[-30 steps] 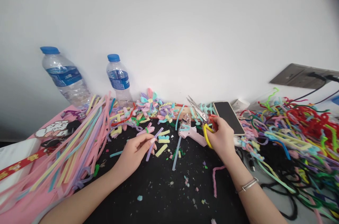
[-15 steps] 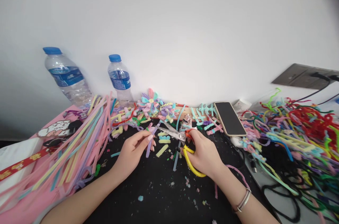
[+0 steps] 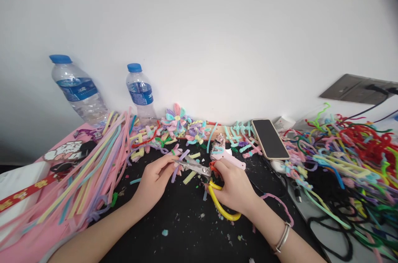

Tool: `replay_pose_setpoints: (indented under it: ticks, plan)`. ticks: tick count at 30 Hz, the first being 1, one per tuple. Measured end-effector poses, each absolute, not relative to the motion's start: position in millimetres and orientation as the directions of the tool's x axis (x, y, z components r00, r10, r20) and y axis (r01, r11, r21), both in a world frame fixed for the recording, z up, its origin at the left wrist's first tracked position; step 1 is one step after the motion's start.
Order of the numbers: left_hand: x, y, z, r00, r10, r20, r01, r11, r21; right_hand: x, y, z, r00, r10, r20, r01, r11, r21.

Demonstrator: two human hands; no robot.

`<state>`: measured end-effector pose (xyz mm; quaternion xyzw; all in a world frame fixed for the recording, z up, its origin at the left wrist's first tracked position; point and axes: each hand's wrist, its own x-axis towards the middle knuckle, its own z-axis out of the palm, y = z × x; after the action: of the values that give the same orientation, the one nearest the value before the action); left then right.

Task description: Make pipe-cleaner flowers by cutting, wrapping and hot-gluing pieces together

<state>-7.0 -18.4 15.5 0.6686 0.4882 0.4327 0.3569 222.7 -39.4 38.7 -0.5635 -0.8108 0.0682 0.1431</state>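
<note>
Between the thumb and fingers of my left hand [image 3: 157,178] is a purple pipe cleaner [image 3: 183,155], its ends sticking out above and below. My right hand [image 3: 234,184] grips a pair of scissors [image 3: 197,166] with yellow and orange handles. The blades point left and meet the pipe cleaner close to my left fingertips. A pale yellow pipe cleaner piece [image 3: 189,177] lies just beneath the blades. Behind my right hand, a pink glue gun [image 3: 228,157] rests on the black mat, partly hidden by the hand.
Long pastel pipe cleaners [image 3: 90,167] lie in a bundle at left. Two water bottles [image 3: 140,93] stand against the wall. A phone [image 3: 270,139] lies at right, beside a tangle of colourful pipe cleaners [image 3: 357,151]. A pipe cleaner flower [image 3: 177,118] sits at the back.
The scissors and my right hand have shifted slightly left and down, and the blades have come nearer together across the purple pipe cleaner. More of the glue gun shows now.
</note>
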Motion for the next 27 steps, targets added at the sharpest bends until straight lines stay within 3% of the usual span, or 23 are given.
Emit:
replay_pose_setpoints:
  ticks: [27]
  plan:
    - [-8.2, -18.3, 8.9, 0.221, 0.912, 0.347, 0.431, -0.41, 0.804, 222.2, -41.1, 39.2, -0.335, 0.932, 0.142, 0.885, 0.363, -0.291]
